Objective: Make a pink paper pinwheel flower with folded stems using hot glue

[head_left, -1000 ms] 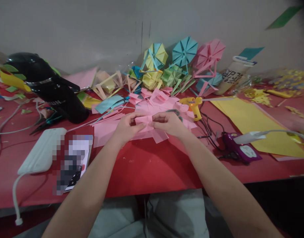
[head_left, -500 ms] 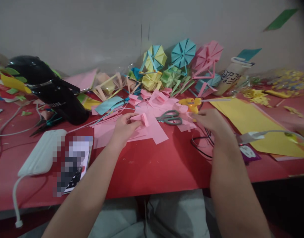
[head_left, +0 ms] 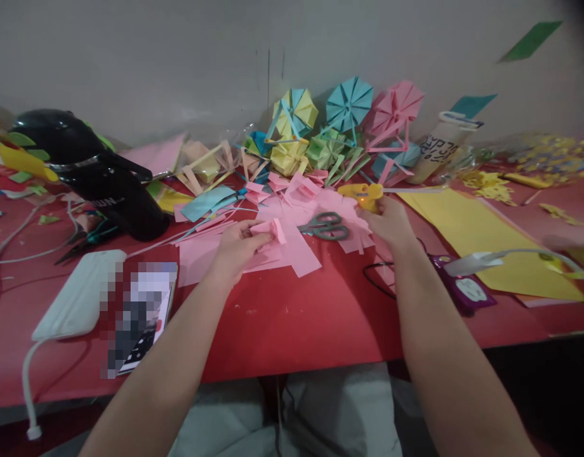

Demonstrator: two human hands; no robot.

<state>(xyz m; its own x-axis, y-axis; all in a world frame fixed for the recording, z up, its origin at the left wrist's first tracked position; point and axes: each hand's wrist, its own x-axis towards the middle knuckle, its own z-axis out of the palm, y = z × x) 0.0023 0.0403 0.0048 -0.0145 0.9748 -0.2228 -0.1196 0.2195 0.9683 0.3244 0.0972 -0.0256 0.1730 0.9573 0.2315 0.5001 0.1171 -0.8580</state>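
Between the thumb and fingers of my left hand (head_left: 237, 249) is a folded piece of pink paper (head_left: 277, 231), held just above flat pink sheets (head_left: 305, 259). My right hand (head_left: 391, 221) is closed round the handle of a yellow hot glue gun (head_left: 361, 192), whose nozzle points left and whose small orange light glows. A pale glue stick (head_left: 411, 190) sticks out behind it. Scissors with grey-green handles (head_left: 326, 226) lie on the pink paper between my hands. Cut and folded pink pieces (head_left: 304, 188) are heaped behind them.
Folded paper wheels (head_left: 350, 105) lean on the wall. On the left are a black bottle (head_left: 115, 190), pliers (head_left: 85, 240), a white power bank (head_left: 80, 295) and a phone (head_left: 152, 317). Yellow sheets (head_left: 487, 241), a purple device (head_left: 463, 285) and cables lie right. A cup (head_left: 439, 149) stands behind.
My right hand has moved forward and taken hold of the glue gun by its handle. My left hand keeps the folded pink paper in nearly the same place.
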